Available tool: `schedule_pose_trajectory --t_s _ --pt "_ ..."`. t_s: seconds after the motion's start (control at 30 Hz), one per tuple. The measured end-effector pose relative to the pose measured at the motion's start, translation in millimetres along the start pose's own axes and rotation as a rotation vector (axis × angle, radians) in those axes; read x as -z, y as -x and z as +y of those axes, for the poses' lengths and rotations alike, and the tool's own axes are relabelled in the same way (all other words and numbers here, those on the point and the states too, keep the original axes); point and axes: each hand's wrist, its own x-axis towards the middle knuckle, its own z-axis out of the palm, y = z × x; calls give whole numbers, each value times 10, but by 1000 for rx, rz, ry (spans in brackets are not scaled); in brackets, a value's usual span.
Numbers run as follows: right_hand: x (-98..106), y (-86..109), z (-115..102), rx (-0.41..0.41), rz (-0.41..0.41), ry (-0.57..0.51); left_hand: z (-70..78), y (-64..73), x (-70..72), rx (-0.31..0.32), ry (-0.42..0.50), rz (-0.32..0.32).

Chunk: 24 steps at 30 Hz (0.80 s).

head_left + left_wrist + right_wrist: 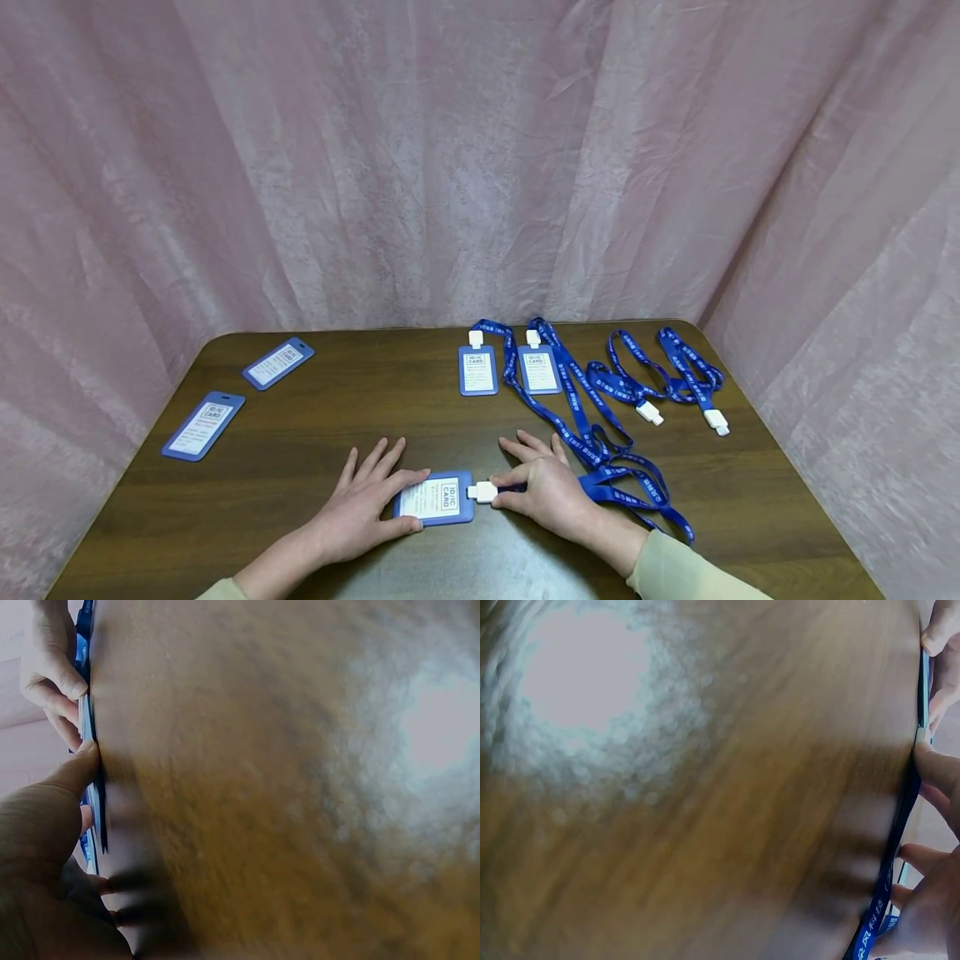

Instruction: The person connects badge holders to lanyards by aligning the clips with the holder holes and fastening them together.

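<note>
The spread left hand (362,512) is gripping the near badge (441,498), seemingly steadying it, the part-open right hand (553,492) pinching a white clip (484,492).

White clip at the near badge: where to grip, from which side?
Probably pinch the white clip by the far and near edges of its wide body, coming from the right, as the right hand does: the clip's narrow tip points left, at the badge, so that end needs clearance.
</note>
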Motion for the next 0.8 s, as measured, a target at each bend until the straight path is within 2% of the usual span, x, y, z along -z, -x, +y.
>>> schedule_pose_trajectory --t_s 0.8 --pt "-11 -2 -23 -11 9 2 2 -11 -12 12 -5 -8"
